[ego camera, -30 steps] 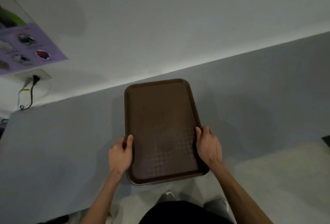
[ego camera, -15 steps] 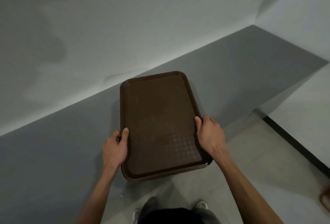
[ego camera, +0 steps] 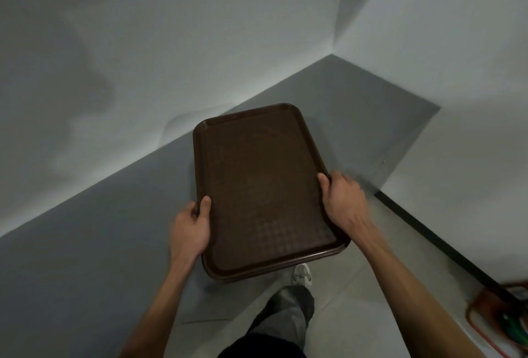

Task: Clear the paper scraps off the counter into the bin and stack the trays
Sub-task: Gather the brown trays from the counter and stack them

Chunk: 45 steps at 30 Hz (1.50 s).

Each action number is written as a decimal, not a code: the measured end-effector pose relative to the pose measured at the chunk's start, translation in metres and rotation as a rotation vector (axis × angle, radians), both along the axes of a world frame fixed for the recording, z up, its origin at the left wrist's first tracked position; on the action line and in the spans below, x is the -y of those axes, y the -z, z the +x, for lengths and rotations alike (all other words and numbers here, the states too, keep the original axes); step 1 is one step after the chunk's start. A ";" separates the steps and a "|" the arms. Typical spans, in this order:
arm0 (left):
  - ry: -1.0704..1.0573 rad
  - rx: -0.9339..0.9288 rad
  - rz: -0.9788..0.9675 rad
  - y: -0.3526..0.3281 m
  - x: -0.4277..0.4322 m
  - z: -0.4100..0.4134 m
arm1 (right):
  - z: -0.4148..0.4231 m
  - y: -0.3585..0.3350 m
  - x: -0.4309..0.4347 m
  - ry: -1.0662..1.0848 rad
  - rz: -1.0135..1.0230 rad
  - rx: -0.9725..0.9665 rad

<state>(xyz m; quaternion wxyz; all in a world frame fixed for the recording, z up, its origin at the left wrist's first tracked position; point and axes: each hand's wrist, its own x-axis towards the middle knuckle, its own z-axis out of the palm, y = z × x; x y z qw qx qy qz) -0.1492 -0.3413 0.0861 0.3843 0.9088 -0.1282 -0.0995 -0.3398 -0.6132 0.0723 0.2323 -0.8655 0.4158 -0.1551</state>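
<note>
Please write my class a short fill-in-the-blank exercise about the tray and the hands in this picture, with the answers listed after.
1. The tray is dark ____ in colour.
2. The left hand grips the tray's ____ long edge.
3. The right hand lays its ____ over the tray's rim, on top.

Missing words: brown; left; thumb
</note>
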 end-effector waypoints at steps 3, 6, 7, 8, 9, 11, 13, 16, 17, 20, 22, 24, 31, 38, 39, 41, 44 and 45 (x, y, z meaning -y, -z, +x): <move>0.014 0.001 0.011 0.011 0.058 0.009 | 0.004 0.006 0.060 0.013 -0.023 -0.015; 0.008 -0.028 0.011 0.020 0.122 0.016 | 0.010 0.008 0.122 0.014 -0.031 -0.028; 0.003 -0.023 -0.006 0.021 0.144 0.018 | 0.013 0.008 0.143 0.018 -0.026 -0.033; 0.000 -0.010 -0.022 0.022 0.166 0.019 | 0.015 0.008 0.164 0.018 -0.021 -0.036; 0.003 -0.001 -0.023 0.024 0.186 0.020 | 0.016 0.009 0.185 0.016 -0.021 -0.040; 0.007 0.003 0.016 0.024 0.231 0.020 | 0.019 0.009 0.228 0.015 -0.024 -0.041; 0.006 0.013 0.061 0.027 0.272 0.021 | 0.022 0.013 0.271 0.016 -0.035 -0.053; 0.000 0.007 0.076 0.028 0.327 0.021 | 0.027 0.020 0.328 0.013 -0.015 -0.066; 0.000 0.002 0.084 0.030 0.344 0.021 | 0.028 0.024 0.347 0.011 -0.021 -0.061; -0.021 -0.010 0.098 0.035 0.394 0.022 | 0.034 0.034 0.399 -0.009 -0.019 -0.061; -0.053 -0.020 0.098 0.043 0.424 0.020 | 0.038 0.042 0.432 -0.036 -0.013 -0.069; -0.081 -0.025 0.088 0.053 0.452 0.016 | 0.044 0.051 0.465 -0.060 0.008 -0.088; -0.246 -0.054 0.163 0.096 0.537 -0.016 | 0.059 0.079 0.569 -0.218 0.058 -0.130; -0.335 -0.069 0.230 0.121 0.586 -0.049 | 0.064 0.109 0.616 -0.318 0.100 -0.211; -0.346 -0.082 0.248 0.125 0.589 -0.052 | 0.064 0.114 0.619 -0.324 0.101 -0.219; -0.360 -0.100 0.263 0.133 0.593 -0.059 | 0.060 0.126 0.621 -0.327 0.096 -0.241; -0.361 -0.102 0.258 0.140 0.597 -0.062 | 0.059 0.138 0.622 -0.308 0.082 -0.242; -0.362 -0.112 0.257 0.141 0.597 -0.061 | 0.059 0.141 0.623 -0.307 0.080 -0.247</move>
